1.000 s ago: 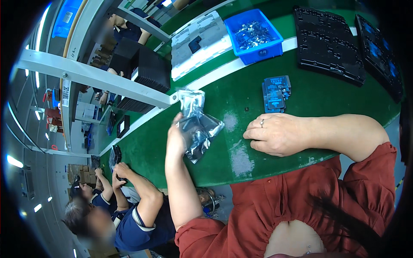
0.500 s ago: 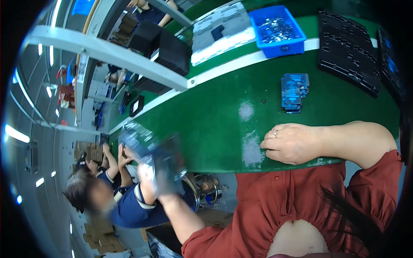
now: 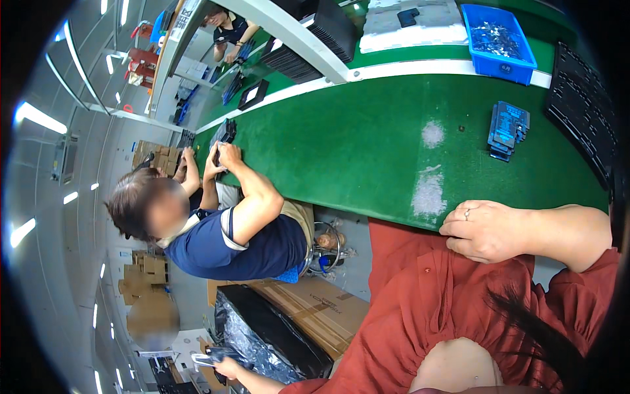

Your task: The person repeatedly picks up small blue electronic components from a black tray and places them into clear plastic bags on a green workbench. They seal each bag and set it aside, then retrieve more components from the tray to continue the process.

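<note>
My left hand (image 3: 228, 368) is low at the left, arm stretched out beside a carton lined with black plastic (image 3: 289, 335). Its fingers are closed on a shiny, crumpled plastic bag (image 3: 209, 358), partly dark, whose contents I cannot make out. My right hand (image 3: 482, 231), with a ring on one finger, rests on the front edge of the green bench (image 3: 341, 151). Its fingers are curled together, knuckles up, and nothing shows in them. Beyond that hand, a short stack of flat blue-and-black pieces (image 3: 506, 130) lies on the bench.
A blue bin of small metal parts (image 3: 500, 49) stands at the back, beside a white foam tray (image 3: 413, 26). Black slotted trays (image 3: 584, 105) are at the right. A co-worker in dark blue (image 3: 236, 243) sits at the left, hands at a dark stack (image 3: 224, 133).
My left hand has swung down and away from the bench front, taking the plastic to beside the lined carton. The view has turned left; my right hand stays at the bench edge.
</note>
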`<state>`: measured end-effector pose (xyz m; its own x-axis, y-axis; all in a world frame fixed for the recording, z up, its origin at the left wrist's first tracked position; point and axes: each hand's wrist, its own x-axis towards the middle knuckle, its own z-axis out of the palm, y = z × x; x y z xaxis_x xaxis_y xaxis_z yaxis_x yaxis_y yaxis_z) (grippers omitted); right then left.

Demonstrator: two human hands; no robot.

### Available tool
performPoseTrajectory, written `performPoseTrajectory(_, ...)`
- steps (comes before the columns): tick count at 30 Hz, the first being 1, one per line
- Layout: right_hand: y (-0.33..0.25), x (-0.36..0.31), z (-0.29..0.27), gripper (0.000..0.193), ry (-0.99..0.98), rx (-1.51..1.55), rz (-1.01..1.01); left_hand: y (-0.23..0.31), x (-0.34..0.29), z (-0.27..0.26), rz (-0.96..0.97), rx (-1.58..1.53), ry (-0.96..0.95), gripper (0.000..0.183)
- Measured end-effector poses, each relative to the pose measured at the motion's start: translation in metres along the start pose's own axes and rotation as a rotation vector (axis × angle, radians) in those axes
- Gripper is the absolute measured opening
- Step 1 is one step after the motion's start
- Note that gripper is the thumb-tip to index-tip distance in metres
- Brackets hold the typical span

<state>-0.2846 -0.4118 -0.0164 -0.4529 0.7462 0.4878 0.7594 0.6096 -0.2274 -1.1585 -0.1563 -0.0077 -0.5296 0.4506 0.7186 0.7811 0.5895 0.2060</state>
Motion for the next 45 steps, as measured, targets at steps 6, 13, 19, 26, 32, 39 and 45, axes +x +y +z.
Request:
performPoseTrajectory(6, -0.003, 0.005, 0.002, 0.018, -0.084, -0.034, 0.043, -0.050, -0.070, 0.012, -0.215, 0.355, -0.364, 0.054)
performPoseTrajectory(13, -0.004, 0.006, -0.001, 0.015, -0.030, -0.019, 0.065, 0.073, -0.033, -0.031, 0.066, 0.054, -0.152, 0.031)
performPoseTrajectory(19, 0.013, 0.013, -0.040, 0.012, 0.141, -0.280, 0.294, 0.334, -0.087, -0.122, 0.727, -0.905, -0.049, 0.020)
performPoseTrajectory(26, 0.047, -0.037, -0.084, 0.078, 0.050, -0.578, 0.857, 0.555, -0.287, -0.264, 1.525, -1.497, -0.277, 0.016)
performPoseTrajectory(32, 0.053, -0.035, -0.077, 0.083, -0.108, -0.425, 1.078, 0.659, -0.425, -0.343, 1.820, -1.855, -0.659, 0.012)
performPoseTrajectory(39, 0.055, -0.027, -0.077, 0.084, -0.170, -0.423, 1.096, 0.695, -0.513, -0.317, 1.805, -1.663, -1.292, 0.012)
performPoseTrajectory(45, 0.059, -0.029, -0.077, 0.080, -0.176, -0.458, 1.072, 0.702, -0.526, -0.309, 1.587, -1.608, -1.736, 0.012)
